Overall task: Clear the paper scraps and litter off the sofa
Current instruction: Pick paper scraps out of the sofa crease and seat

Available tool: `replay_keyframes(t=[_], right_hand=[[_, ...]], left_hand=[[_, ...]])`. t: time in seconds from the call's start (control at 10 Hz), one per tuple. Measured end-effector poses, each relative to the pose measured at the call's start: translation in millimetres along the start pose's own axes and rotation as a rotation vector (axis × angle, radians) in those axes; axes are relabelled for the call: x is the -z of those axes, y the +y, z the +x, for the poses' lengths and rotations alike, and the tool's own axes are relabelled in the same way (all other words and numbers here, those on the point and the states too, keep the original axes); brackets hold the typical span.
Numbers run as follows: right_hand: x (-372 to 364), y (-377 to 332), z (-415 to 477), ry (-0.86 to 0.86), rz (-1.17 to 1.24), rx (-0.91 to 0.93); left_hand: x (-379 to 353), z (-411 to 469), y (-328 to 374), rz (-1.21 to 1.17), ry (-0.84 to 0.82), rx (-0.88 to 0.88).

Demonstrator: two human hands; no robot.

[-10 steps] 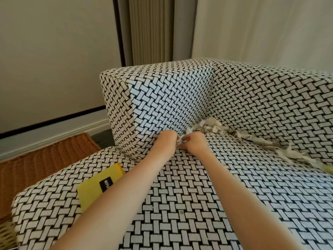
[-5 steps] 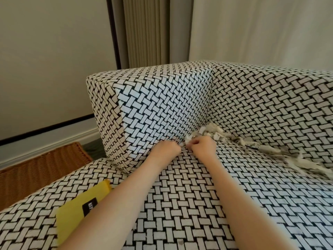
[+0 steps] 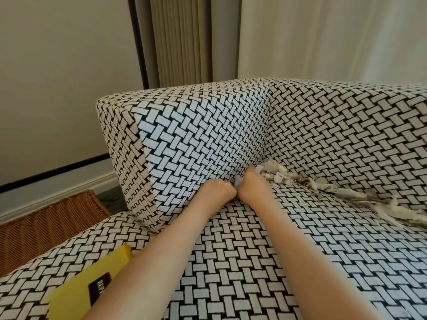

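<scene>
Against the sofa armrest (image 3: 196, 135), left hand (image 3: 219, 191) and right hand (image 3: 251, 188) (knuckles touching) pinch one paper scrap (image 3: 237, 181) in tight grips.

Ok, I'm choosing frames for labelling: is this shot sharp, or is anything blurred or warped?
Head view: left hand and right hand fairly sharp; paper scraps smear toward the right edge; yellow item bottom-left soft, label unreadable; wide-angle stretch enlarges the near sofa seat; light soft, no glare.
</scene>
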State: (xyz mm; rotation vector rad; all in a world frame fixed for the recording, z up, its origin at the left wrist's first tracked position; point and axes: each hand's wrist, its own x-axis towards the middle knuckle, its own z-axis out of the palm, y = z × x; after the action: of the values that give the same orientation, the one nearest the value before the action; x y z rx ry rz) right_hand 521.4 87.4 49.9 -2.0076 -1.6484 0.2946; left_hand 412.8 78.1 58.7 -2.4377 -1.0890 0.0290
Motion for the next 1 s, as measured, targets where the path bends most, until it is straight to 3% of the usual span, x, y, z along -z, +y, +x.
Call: replay_keyframes(t=[0.1, 0.3, 0.5, 0.6, 0.7, 0.8, 0.9, 1.0], right_hand=[[0.1, -3.0, 1.6, 0.007, -0.164, 0.000], [-0.8, -2.3, 1.9, -0.010, -0.251, 0.073], [-3.0, 0.0, -0.6, -0.008, -0.367, 0.194], [0.9, 7.9, 2.4, 0.008, 0.027, 0.084], [15.5, 14.6, 3.5, -0.087, 0.656, -0.163], [27.0, 15.0, 2.1, -0.204, 1.058, -0.339], [36.5, 12.6, -2.6, -0.295, 1.337, -0.391], [44.6, 12.1, -6.4, -0.449, 1.272, -0.387]], left_hand=[[-2.3, 1.9, 1.2, -0.010, 0.002, 0.030], [-6.8, 10.2, 6.3, -0.095, 0.054, 0.135], [-5.2, 12.3, 8.7, -0.100, -0.014, 0.166], [-0.7, 13.4, 7.8, -0.120, -0.031, 0.150], [4.7, 8.0, 3.8, -0.111, -0.082, 0.110], [5.2, -5.3, 5.0, -0.282, -0.057, 0.171], [18.7, -4.3, 10.9, -0.834, -0.046, 0.504], [27.9, 12.3, 21.2, -2.088, 0.073, 1.041]])
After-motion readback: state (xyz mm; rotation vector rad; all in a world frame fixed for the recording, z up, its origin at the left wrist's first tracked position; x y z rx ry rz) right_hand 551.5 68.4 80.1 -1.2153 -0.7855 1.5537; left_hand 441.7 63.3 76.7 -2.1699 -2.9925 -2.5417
